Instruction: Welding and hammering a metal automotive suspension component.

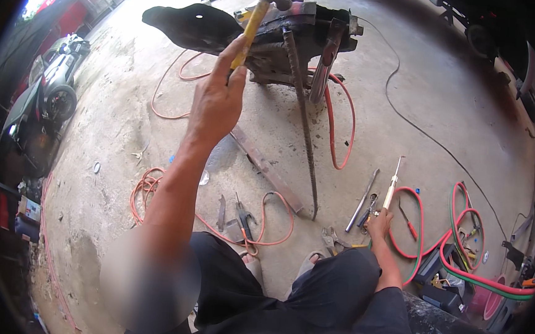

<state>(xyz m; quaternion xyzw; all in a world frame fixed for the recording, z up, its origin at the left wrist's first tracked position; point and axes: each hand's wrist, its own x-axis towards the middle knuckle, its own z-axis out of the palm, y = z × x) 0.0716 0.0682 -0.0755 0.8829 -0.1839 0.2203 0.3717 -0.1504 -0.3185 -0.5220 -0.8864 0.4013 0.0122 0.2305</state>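
Note:
My left hand (218, 101) is raised, its fingers wrapped round the yellow handle of a hammer (250, 34). The hammer's metal head is up, in front of a dark, flat metal part (193, 30) on a stand-like assembly. A ribbed steel bar (300, 116) slants from that assembly toward the floor, beside a shiny metal tube (325, 65). Low on the right, my right hand (379, 226) is closed on a gas torch (390, 193), whose thin tip points away from me. I see no flame at the tip.
Red and green hoses (420, 240) loop on the right. Pliers (330, 240), a metal rod (362, 200) and screwdrivers (368, 211) lie near my feet. An orange cable (281, 236), an electrode holder (245, 218) and a flat bar (267, 170) are ahead. A motorcycle (53, 87) stands left.

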